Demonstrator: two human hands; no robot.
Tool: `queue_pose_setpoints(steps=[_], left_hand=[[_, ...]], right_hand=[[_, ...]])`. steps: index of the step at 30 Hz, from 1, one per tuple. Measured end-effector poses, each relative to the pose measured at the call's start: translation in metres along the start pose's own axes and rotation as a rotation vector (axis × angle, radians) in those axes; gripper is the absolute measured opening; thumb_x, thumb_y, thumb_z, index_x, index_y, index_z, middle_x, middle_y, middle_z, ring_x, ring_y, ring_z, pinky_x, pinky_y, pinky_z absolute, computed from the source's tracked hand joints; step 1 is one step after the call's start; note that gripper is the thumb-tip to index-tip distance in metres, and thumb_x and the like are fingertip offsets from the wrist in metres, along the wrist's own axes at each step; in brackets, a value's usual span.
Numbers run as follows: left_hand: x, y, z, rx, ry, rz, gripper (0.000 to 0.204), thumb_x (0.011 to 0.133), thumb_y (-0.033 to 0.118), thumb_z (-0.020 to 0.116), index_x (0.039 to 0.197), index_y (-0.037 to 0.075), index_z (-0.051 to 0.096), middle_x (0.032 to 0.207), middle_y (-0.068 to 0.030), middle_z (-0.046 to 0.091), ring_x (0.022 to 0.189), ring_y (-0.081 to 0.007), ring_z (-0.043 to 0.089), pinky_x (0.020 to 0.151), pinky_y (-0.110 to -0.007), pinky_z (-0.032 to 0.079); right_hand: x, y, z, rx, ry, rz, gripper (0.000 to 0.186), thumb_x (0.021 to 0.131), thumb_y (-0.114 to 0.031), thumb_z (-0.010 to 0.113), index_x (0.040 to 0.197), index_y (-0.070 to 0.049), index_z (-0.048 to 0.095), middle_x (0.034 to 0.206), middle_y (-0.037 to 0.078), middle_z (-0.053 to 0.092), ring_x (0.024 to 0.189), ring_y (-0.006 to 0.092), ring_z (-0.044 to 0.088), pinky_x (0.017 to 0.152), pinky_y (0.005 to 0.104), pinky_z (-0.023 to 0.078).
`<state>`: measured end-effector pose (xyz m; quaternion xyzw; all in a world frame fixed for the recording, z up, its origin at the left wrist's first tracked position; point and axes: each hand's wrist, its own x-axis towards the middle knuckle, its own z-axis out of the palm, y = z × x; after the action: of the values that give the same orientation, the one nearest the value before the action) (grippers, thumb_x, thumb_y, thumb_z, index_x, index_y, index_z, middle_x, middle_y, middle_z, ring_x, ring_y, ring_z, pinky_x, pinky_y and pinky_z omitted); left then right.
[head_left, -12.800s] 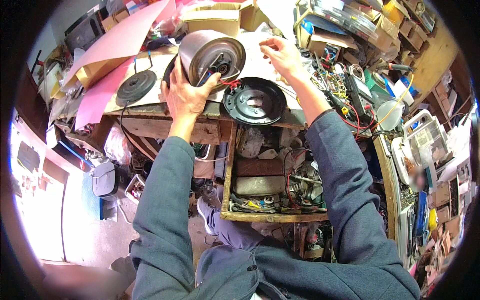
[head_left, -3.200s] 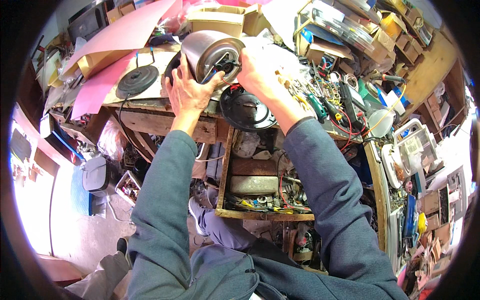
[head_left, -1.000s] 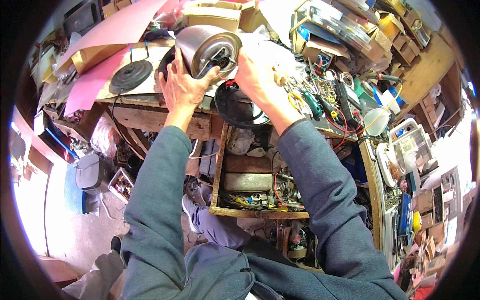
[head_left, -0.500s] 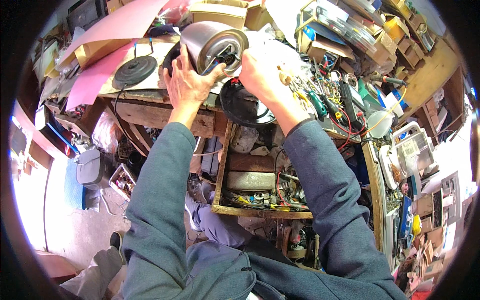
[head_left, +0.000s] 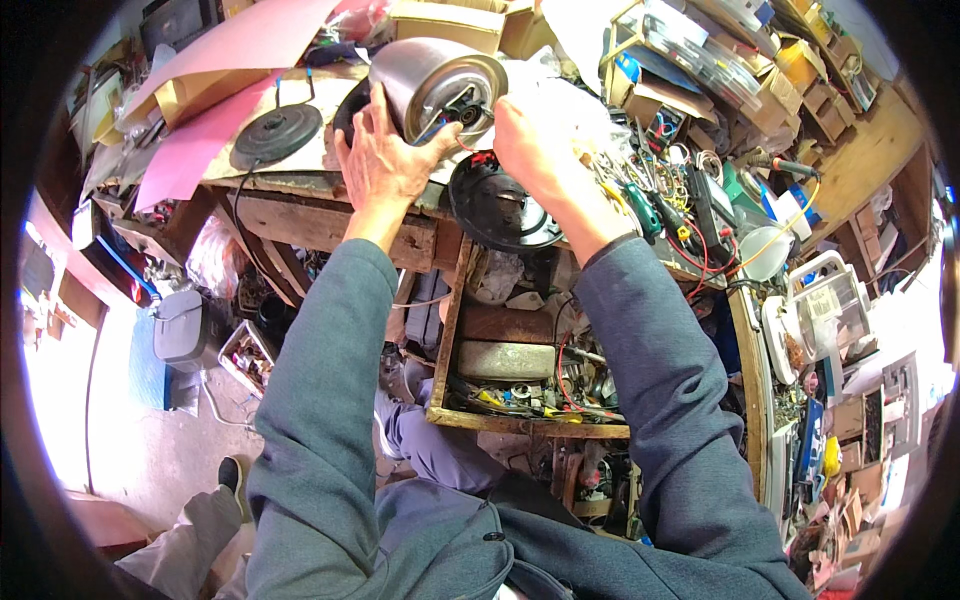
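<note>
I noted an open wooden drawer holding a pale block just beside a reddish-brown block. A curved pink sheet lay left of a cardboard box. At right lay an orange-handled tool; at lower left, a grey bin stood beside a blue panel.

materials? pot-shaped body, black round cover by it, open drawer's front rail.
Pot-shaped body: metal, probably stainless steel, satin finish; grey sheen with soft highlights.
Black round cover: likely moulded plastic, fairly glossy, from its bright reflections; painted metal can't be ruled out.
Drawer's front rail: looks like wood, worn; yellow-brown with darker staining.
</note>
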<state>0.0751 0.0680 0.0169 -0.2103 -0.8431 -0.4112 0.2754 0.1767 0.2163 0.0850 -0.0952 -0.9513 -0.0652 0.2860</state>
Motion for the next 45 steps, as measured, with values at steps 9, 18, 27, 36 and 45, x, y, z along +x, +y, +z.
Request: queue_pose_setpoints(steps=[9,18,27,36,45], left_hand=[[-0.001,0.0,0.001,-0.002,0.006,0.01,0.123,0.073,0.083,0.071,0.164,0.018,0.021,0.137,-0.0302,0.059,0.137,-0.0401,0.052,0.123,-0.056,0.023],[0.0,-0.002,-0.001,-0.003,-0.018,0.004,0.126,0.072,0.085,0.07,0.165,0.016,0.02,0.139,-0.0301,0.057,0.137,-0.0398,0.052,0.124,-0.056,0.023],[0.0,-0.002,-0.002,-0.022,-0.01,-0.002,0.125,0.072,0.082,0.072,0.164,0.015,0.021,0.14,-0.033,0.056,0.138,-0.0406,0.051,0.124,-0.054,0.022],[-0.001,0.009,-0.004,0.016,0.006,0.02,0.119,0.074,0.077,0.075,0.162,0.012,0.027,0.14,-0.0279,0.058,0.136,-0.0401,0.052,0.122,-0.055,0.026],[0.0,0.008,-0.005,0.044,0.008,0.021,0.117,0.074,0.074,0.077,0.159,0.005,0.035,0.141,-0.0288,0.056,0.134,-0.041,0.052,0.119,-0.049,0.032]], right_hand=[[-0.001,-0.002,0.001,0.015,0.104,0.068,0.015,0.083,-0.005,0.063,0.095,0.002,0.068,0.089,0.025,0.071,0.09,0.0442,0.071,0.08,0.0526,0.055],[-0.002,-0.005,-0.005,0.051,0.004,0.019,0.014,0.084,-0.006,0.063,0.094,0.001,0.068,0.092,0.025,0.071,0.096,0.0445,0.071,0.084,0.0524,0.055],[-0.001,-0.007,-0.015,0.039,-0.034,0.12,0.018,0.089,-0.008,0.059,0.105,-0.005,0.066,0.097,0.022,0.072,0.099,0.0433,0.07,0.086,0.0537,0.052],[0.003,0.014,0.027,0.051,0.085,0.036,0.017,0.092,-0.008,0.055,0.101,-0.007,0.069,0.086,0.021,0.072,0.084,0.041,0.071,0.073,0.0513,0.054],[0.002,0.002,0.018,0.293,0.075,0.186,0.023,0.096,-0.018,0.057,0.105,-0.008,0.075,0.094,0.02,0.075,0.09,0.0384,0.073,0.082,0.0492,0.055]])
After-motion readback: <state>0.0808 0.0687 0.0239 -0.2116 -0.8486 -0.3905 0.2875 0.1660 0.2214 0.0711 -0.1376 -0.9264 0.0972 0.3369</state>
